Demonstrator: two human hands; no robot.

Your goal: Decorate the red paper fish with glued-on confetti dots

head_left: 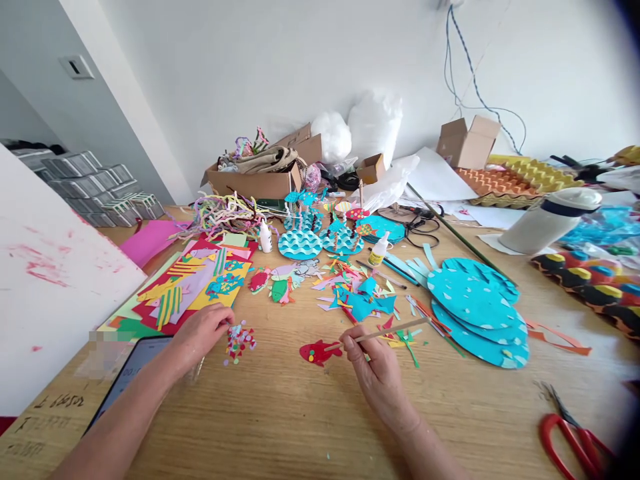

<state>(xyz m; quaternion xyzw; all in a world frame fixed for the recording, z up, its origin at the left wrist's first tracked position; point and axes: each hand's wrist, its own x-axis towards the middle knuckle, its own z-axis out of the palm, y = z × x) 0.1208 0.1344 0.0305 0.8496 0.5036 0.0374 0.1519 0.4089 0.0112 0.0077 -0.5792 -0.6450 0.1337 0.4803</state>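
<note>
A red paper fish (314,354) with a few yellow and green dots lies flat on the wooden table. My right hand (377,373) is closed around a thin wooden stick (395,329), and the stick's tip meets the fish's body. My left hand (203,337) has its fingers pinched at the edge of a small pile of coloured paper dots (241,341); whether a dot is between them is too small to see. Under my left forearm a phone (131,373) is partly hidden.
Paper scraps (367,300), finished paper fish (285,280) and two glue bottles (266,237) (379,249) lie beyond my hands. Stacked blue paper discs (475,313) and red-handled scissors (575,437) are on the right. Coloured sheets (187,280) lie left; a white tumbler (547,220) stands far right.
</note>
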